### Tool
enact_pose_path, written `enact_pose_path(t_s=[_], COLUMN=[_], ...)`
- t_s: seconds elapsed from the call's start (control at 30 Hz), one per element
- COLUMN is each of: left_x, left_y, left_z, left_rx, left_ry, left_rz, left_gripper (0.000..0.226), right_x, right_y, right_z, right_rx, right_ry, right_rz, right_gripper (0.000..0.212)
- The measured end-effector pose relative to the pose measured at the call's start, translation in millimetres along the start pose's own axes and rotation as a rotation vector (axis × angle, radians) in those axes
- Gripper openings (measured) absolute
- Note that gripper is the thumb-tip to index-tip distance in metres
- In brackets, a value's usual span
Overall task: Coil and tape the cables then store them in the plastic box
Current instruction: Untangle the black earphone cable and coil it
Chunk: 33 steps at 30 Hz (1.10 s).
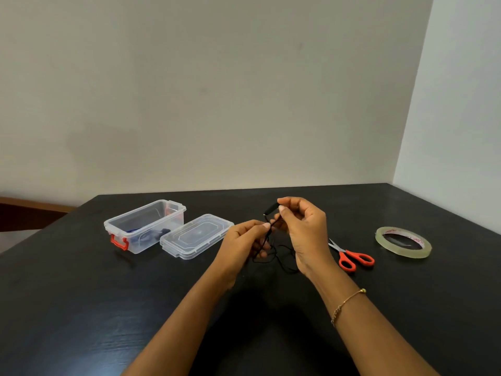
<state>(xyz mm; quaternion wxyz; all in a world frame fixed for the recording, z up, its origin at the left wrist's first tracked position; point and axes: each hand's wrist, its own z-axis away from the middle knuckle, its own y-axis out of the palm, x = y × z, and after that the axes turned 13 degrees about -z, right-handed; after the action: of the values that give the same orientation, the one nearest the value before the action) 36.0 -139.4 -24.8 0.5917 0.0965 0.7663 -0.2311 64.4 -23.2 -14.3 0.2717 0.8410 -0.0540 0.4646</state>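
Both hands work a thin black cable (273, 248) above the dark matte table (81, 294): right hand (303, 229) pinches its plug end, left hand (244, 240) pinches the cord lower down, slack trailing onto the table. Clear plastic box (145, 226) with red latch sits open at left, its flat lid (196, 236) touching it. Red-handled scissors (352, 257) and translucent tape roll (403, 242) lie right.

Above a black table (81, 294), the right hand (306, 234) pinched the plug end of a thin black cable (272, 229), and the left hand (241, 245) pinched it lower down. Its slack lay looped on the table. A clear plastic box (145, 226) stood open beside its lid (196, 236); red-handled scissors (352, 257) and a tape roll (403, 242) lay right.
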Motion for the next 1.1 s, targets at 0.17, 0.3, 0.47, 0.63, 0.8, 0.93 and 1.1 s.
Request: enact_pose_path(t_s=[0.17,0.3,0.47,0.63,0.8,0.93,1.1], left_x=[4.5,10.0,7.6,-8.0,-16.6,-14.5,4.3], left_y=[3.7,10.8,14.5,4.8,-20.9,-35.8,-39.7], left_z=[-1.8,-4.2,-4.6,-4.9,-4.7,-3.5,-7.6], left_rx=[-0.072,-0.198,-0.364,-0.280,-0.024,0.060,-0.375], left_ry=[0.171,0.271,0.293,0.081,-0.123,-0.109,0.081], left_rz=[-0.186,-0.277,-0.313,0.188,0.313,-0.284,-1.063], left_gripper=[0.015,0.016,0.009,0.022,0.022,0.006,0.014], right_x=[0.7,1.2,-6.2,-12.5,-11.4,-11.5,-13.2], right_y=[-3.7,-6.2,-4.2,-11.3,-16.3,-26.1,-32.5], right_z=[-3.9,-4.8,-3.5,-9.7,-11.3,-18.2,-22.2], right_rx=[-0.035,-0.023,0.116,0.258,0.340,0.284,0.223], right_ry=[-0.004,-0.070,-0.256,-0.582,-0.724,-0.751,-0.715], right_rz=[0.030,0.110,0.367,0.674,0.915,0.980,1.021], right_gripper=[0.023,0.025,0.019,0.021,0.020,0.025,0.024])
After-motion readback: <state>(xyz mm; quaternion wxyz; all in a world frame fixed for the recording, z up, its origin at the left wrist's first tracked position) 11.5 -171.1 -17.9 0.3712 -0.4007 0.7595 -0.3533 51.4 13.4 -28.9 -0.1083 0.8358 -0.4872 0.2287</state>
